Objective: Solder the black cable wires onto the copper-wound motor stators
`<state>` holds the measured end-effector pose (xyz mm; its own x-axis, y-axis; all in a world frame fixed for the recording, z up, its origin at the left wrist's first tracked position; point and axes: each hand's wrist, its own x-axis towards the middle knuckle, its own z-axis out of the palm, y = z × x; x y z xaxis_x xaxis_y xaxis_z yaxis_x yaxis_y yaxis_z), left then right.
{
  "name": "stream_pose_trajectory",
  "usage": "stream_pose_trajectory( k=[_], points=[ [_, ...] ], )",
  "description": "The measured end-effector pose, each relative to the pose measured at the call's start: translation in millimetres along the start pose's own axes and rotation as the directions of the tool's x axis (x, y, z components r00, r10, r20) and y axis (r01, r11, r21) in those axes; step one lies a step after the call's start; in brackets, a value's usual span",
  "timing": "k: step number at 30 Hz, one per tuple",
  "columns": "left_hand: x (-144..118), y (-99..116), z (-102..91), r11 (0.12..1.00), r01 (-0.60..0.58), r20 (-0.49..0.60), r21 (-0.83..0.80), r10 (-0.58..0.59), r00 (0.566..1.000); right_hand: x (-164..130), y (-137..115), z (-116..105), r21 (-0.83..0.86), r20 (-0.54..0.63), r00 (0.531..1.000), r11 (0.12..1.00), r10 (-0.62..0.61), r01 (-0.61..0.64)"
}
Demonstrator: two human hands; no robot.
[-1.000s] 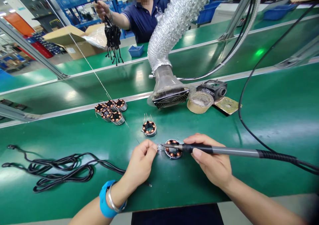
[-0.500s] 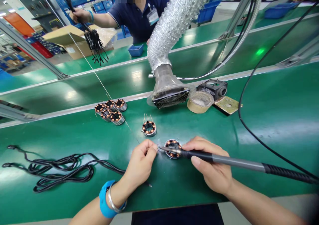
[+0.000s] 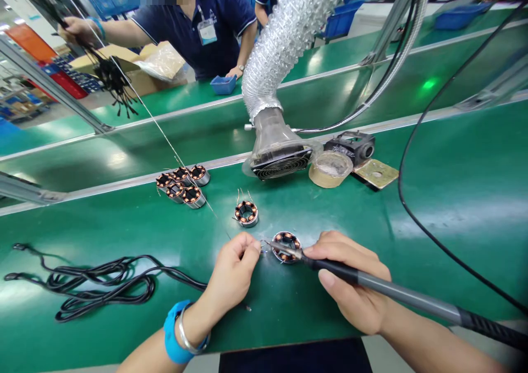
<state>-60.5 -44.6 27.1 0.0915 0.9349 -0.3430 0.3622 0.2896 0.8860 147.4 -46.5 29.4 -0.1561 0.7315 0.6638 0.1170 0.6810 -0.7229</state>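
My right hand (image 3: 350,285) grips a grey and black soldering iron (image 3: 396,293), its tip lying across a small round stator with copper coils (image 3: 286,246) on the green mat. My left hand (image 3: 235,268) pinches a thin wire lead at the stator's left edge, right beside the iron's tip. A thin strand of solder wire (image 3: 165,136) runs down from the upper left to my left fingers. A second stator (image 3: 246,213) with upright leads stands just beyond.
A cluster of several stators (image 3: 181,183) sits at the back left. A fume hood on a foil hose (image 3: 280,153), a tape roll (image 3: 330,169) and a brass plate (image 3: 375,173) lie behind. Black cables (image 3: 94,282) coil at left. A person across the belt holds a bundle of black wires (image 3: 109,76).
The soldering iron's handle has dropped lower toward me, tip staying at the stator. The person across has swung the black wire bundle to the left.
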Motion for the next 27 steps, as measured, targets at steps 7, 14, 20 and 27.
stream_pose_trajectory(
  k=[7,14,20,27],
  points=[
    [-1.6,1.0,0.7,1.000,0.001,-0.007,-0.015,-0.002,1.000,2.9,-2.1,-1.5,-0.028,0.058,0.998,1.000,-0.003,0.005],
    [-0.4,1.3,0.4,1.000,0.005,0.002,-0.019,-0.005,1.000,-1.2,0.4,2.1,0.018,0.052,0.998,0.999,-0.041,0.041],
    [0.3,2.8,-0.3,1.000,0.007,-0.002,0.000,-0.007,1.000,-3.1,1.6,3.5,0.013,0.077,0.995,0.997,-0.071,0.070],
    [0.7,0.8,-0.1,1.000,0.011,0.013,0.006,-0.011,1.000,1.5,-0.1,2.0,0.044,-0.011,0.996,0.995,-0.093,0.093]
  ],
)
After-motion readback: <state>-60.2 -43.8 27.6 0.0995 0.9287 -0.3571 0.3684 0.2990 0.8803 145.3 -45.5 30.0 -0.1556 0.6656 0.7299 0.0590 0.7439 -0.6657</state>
